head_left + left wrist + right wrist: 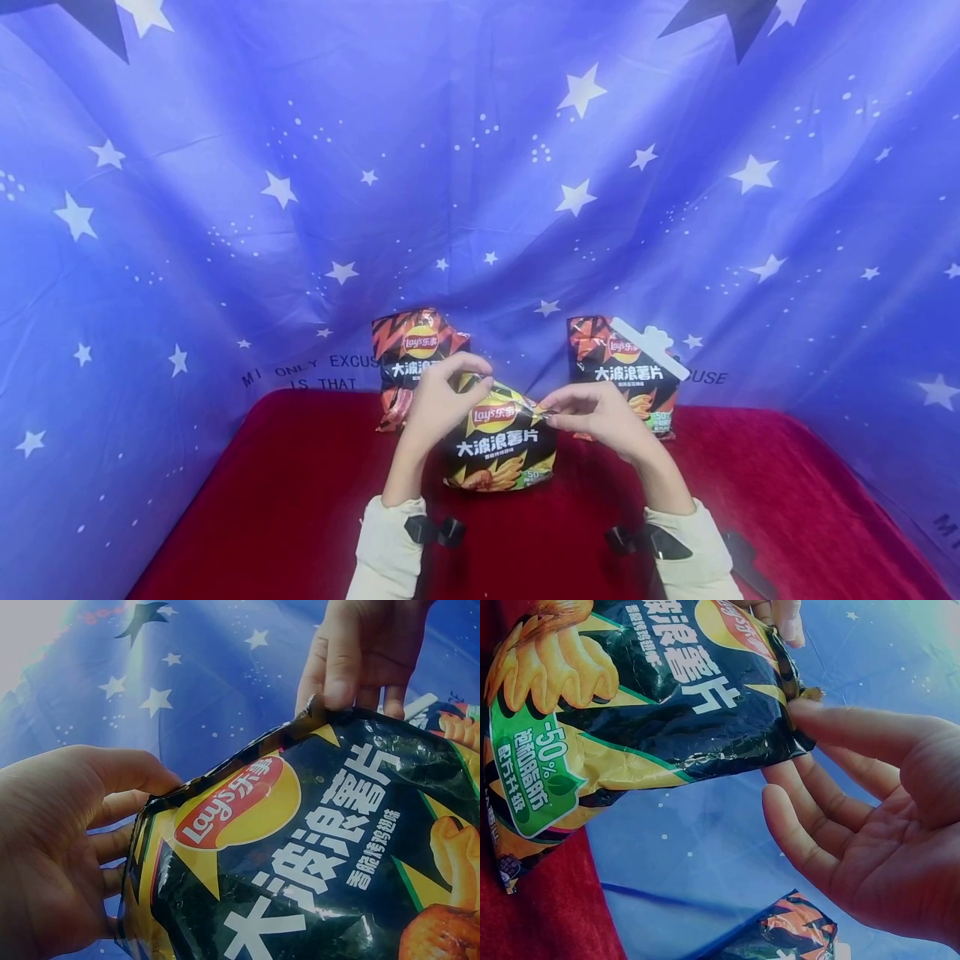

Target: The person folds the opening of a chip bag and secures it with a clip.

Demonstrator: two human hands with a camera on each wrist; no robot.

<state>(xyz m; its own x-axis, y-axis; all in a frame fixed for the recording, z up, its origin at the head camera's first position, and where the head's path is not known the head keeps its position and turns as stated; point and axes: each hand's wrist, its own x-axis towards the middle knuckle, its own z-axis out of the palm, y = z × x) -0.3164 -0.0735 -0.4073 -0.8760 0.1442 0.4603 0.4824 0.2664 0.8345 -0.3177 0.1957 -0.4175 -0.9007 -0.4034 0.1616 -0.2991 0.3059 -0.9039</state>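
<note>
A black and yellow Lay's chip bag [498,446] stands on the red cloth in the middle of the head view, its front toward me. In the left wrist view, my left hand [67,840] pinches the bag's upper left corner, thumb at the top edge and fingers behind. My right hand [885,802] grips the other top corner between thumb and fingers. The top edge [247,750] runs between both hands and looks folded or creased. A small torn-looking tip [810,694] sticks out by the right thumb.
Behind to the left stands a red and black chip bag [393,375], partly hidden by my left hand. A similar bag [588,342] at the right has a white sealing clip [648,346] across its upper corner. A blue starry curtain [480,167] hangs behind the red table [300,483].
</note>
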